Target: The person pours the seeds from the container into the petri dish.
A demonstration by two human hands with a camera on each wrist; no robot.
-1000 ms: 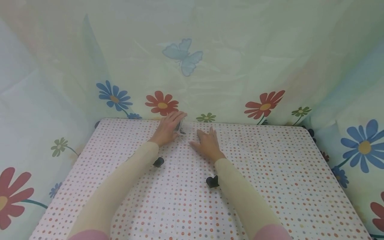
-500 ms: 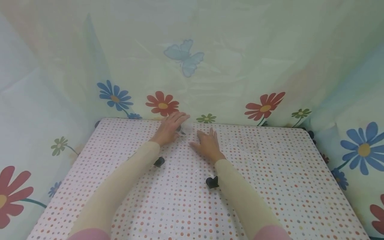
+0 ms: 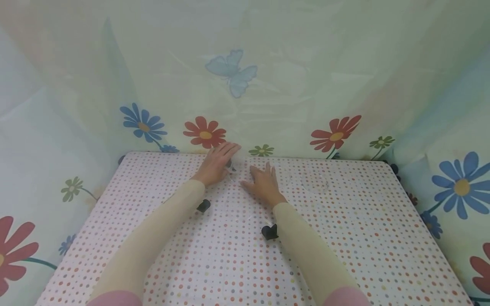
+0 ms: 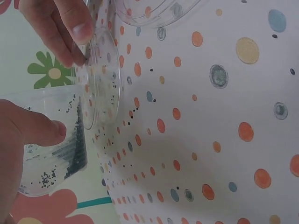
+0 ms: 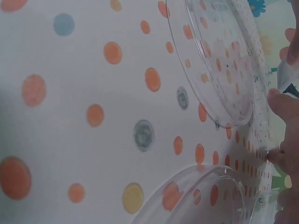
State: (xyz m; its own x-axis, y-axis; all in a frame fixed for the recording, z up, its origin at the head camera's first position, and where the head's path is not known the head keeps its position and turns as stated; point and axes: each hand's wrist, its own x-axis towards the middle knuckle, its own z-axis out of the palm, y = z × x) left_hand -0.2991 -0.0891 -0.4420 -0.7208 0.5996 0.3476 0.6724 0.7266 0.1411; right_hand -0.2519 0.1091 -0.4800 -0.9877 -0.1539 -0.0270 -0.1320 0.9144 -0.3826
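My left hand (image 3: pixel 215 165) grips a clear plastic cup (image 4: pixel 53 140) tilted on its side, with small black grains (image 4: pixel 77 147) gathered along its lower wall. The cup's mouth is close to a shallow clear round dish (image 4: pixel 114 88) that looks like a petri dish. My right hand (image 3: pixel 264 182) rests by that dish with thumb and fingers apart; in the left wrist view its fingertips (image 4: pixel 80 31) are right at the rim. A few black grains (image 4: pixel 135 110) lie on the spotted cloth near the dish.
More clear round dishes (image 3: pixel 315 182) lie right of my right hand; one large rim (image 5: pixel 180 51) shows in the right wrist view. The dotted cloth (image 3: pixel 214 263) covers the table. A flowered curtain (image 3: pixel 291 85) rises right behind the table's far edge.
My left hand has shifted slightly to the right with the cup, whose angle has changed a little. The right hand has stayed in place.
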